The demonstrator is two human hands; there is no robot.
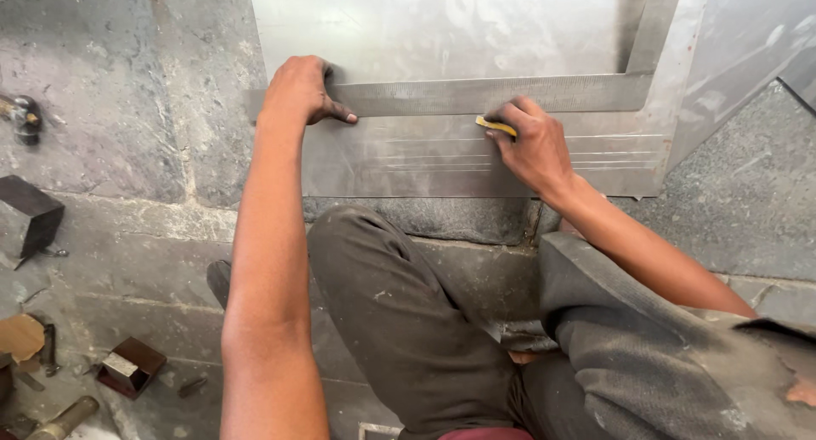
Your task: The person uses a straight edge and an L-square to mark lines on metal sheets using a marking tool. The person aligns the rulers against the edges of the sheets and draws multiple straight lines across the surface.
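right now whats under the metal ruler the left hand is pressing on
A grey metal sheet lies under the steel ruler, scored with parallel lines below it. The left hand covers the ruler's end; the sheet beneath the ruler itself is hidden.

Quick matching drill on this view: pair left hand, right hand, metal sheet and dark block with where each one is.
1 left hand
2 right hand
3 metal sheet
4 dark block

a grips a yellow marker
b far left on the stone floor
c presses down the ruler
d lies under the ruler

Pairs: 1-c, 2-a, 3-d, 4-b
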